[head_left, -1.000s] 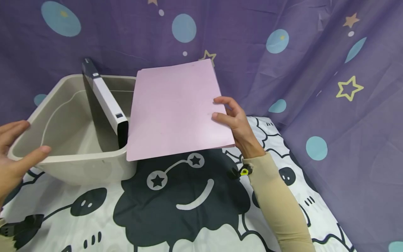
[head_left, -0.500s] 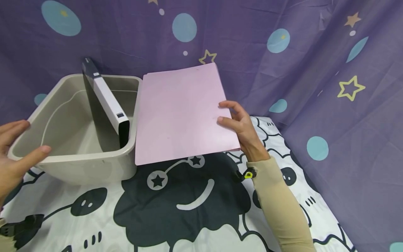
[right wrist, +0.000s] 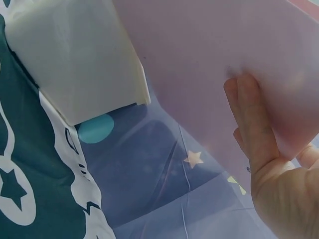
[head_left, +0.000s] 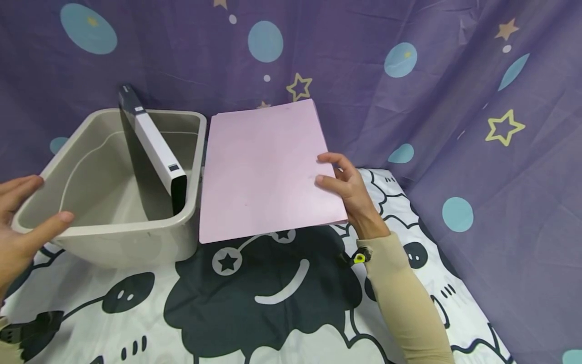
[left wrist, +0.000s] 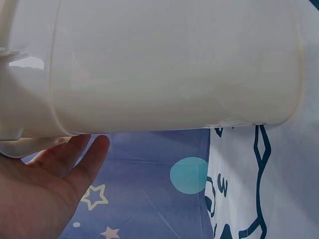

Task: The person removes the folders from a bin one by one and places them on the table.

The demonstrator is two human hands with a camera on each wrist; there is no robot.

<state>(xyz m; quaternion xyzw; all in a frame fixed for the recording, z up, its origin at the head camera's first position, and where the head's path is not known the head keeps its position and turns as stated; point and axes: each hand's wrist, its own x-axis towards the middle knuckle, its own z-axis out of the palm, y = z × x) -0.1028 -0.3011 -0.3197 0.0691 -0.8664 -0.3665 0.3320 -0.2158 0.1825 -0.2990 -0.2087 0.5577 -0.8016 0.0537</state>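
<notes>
A flat pink folder (head_left: 268, 172) is raised to the right of the beige plastic bin (head_left: 123, 245). My right hand (head_left: 347, 189) pinches its right edge, thumb on top and other fingers partly hidden behind. In the right wrist view, fingers (right wrist: 254, 119) lie against one pink face. At the bin's near left corner, my left hand (head_left: 20, 217) rests on the rim with fairly straight fingers and its thumb over the edge. The left wrist view shows fingers (left wrist: 89, 164) touching the bin from outside. Inside the bin leans a black binder-like case with a white spine (head_left: 156, 144).
The bin stands on a white cloth (head_left: 91, 333) printed with dark sheep-like figures. Behind and to the right hangs a purple curtain (head_left: 345, 116) with stars and blue spots. The case's upper end sticks out above the bin's back rim.
The pink folder and right hand have shifted right and slightly down, away from the bin's right rim, which the folder covered earlier. The left hand, bin and black case stay in place.
</notes>
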